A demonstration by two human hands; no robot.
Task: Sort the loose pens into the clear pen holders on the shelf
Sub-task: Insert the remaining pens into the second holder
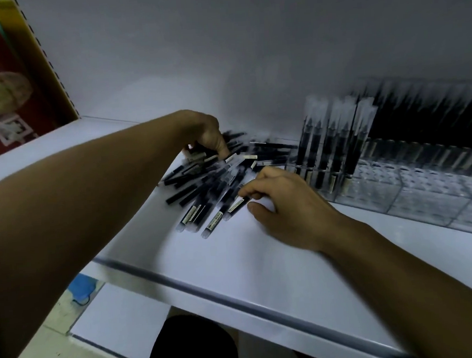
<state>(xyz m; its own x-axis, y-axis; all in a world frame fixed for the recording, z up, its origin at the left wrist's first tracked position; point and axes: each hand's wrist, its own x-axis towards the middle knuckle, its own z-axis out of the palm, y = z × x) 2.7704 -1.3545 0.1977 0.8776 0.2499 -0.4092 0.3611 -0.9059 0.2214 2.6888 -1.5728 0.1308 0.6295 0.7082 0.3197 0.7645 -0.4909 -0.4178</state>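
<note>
A heap of several loose black pens (215, 177) with clear caps lies on the white shelf (263, 260). My left hand (206, 133) reaches over the far side of the heap, its fingers curled down among the pens. My right hand (284, 203) lies at the heap's right edge and pinches one pen (238, 205) between fingertips and thumb. To the right stands a row of clear pen holders (425, 182). The nearest holder (330, 150) has several black pens standing upright in it. The frame is motion-blurred.
The shelf's back wall (248, 52) rises close behind the pens. A perforated upright and a red printed poster (5, 91) stand at the left. The shelf's metal front edge (209, 295) runs diagonally, with the floor and a blue item (82, 287) below.
</note>
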